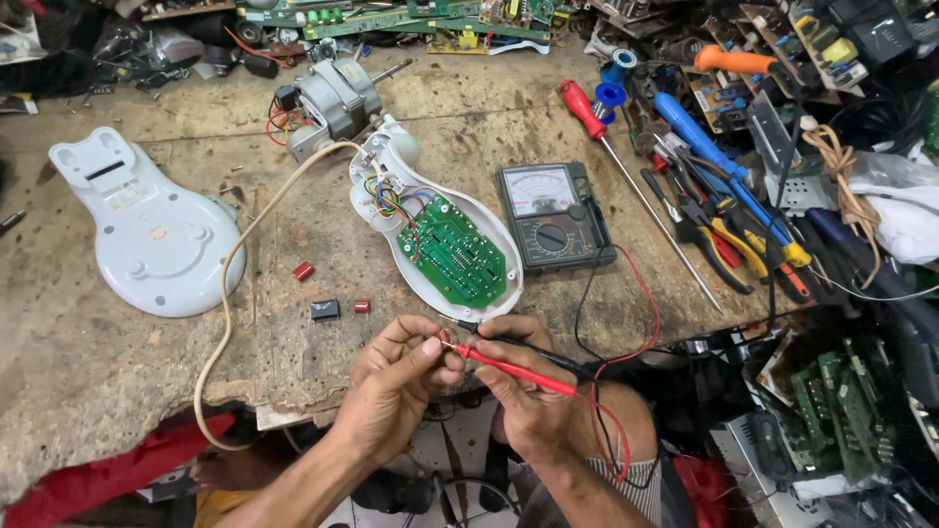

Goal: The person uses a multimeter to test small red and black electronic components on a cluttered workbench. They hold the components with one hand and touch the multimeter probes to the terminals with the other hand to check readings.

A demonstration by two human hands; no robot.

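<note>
My right hand [528, 386] grips two meter probes, a red probe [509, 368] and a black probe [533, 350], at the bench's front edge. My left hand [401, 376] pinches a tiny part at the red probe's metal tip. Their red and black leads run up to an analog multimeter [553, 213]. Just beyond my hands lies an open white housing [391, 161] with a green circuit board [457, 252] and coloured wires inside.
A white base cover [147, 230] lies at left. A small motor [333, 98] sits behind the housing, and a cream cord [227, 293] trails off the bench. Small red and black components [325, 310] lie loose. Screwdrivers [636, 191], pliers [729, 240] and scrap boards crowd the right.
</note>
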